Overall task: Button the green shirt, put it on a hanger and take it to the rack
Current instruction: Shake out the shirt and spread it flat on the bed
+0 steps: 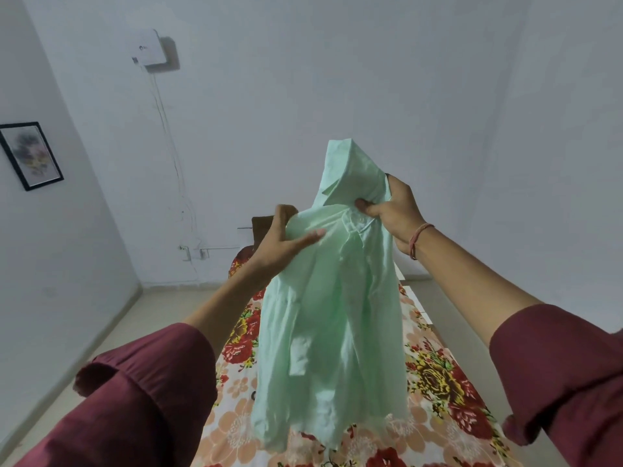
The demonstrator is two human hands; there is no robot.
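- Shirt point(333, 315): it hung in the centre of the frame, pale green, held up in the air by both of your hands.
- Its collar stood up at the top, and the crumpled body dropped to the lower centre, in front of the bed point(438, 382).
- Your left hand point(279, 241), just left of centre, gripped the shirt's shoulder. The thumb lay across the front of the cloth and the fingers curled behind it.
- Your right hand point(394, 214), right of centre and a little higher, pinched the cloth just under the collar, thumb in front and fingers behind.
- A bracelet point(418, 241) sat on your right wrist, and maroon sleeves covered both upper forearms at the lower corners.
- The bed wore a floral cover and ran from the bottom edge up behind the shirt.
- A framed picture point(32, 155) hung on the wall at the left edge.
- A white box point(151, 48) sat on the wall at upper left, with a cable running down from it.
- I could not tell whether the shirt's buttons were done up.
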